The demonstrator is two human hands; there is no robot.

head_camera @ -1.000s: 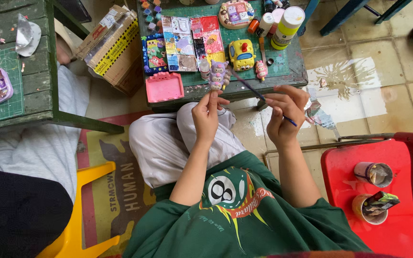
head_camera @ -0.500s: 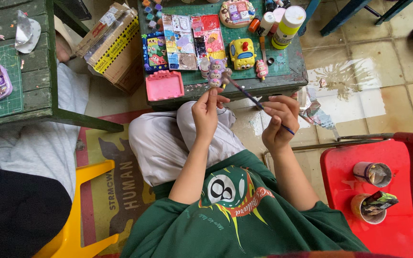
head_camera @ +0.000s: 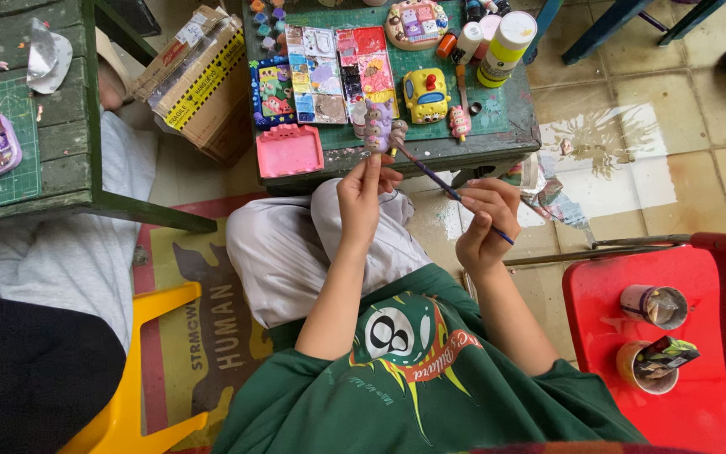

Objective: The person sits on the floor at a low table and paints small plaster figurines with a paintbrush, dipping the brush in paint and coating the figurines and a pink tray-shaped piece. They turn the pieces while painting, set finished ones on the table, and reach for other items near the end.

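Painting a little clay figure over the green table

Left hand is pinching the small purple-ish figure from below, holding it up just in front of the table edge. Right hand grips a thin paintbrush, tip touching the figure's side. Pink tray and yellow toy car sit on the table right behind.

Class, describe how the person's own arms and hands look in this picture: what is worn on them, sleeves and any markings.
Both forearms are bare. The left hand and right hand wear no gloves; no rings or watch can be made out. The short sleeves belong to a dark green T-shirt with a cartoon print on the front in white, black, yellow and red.
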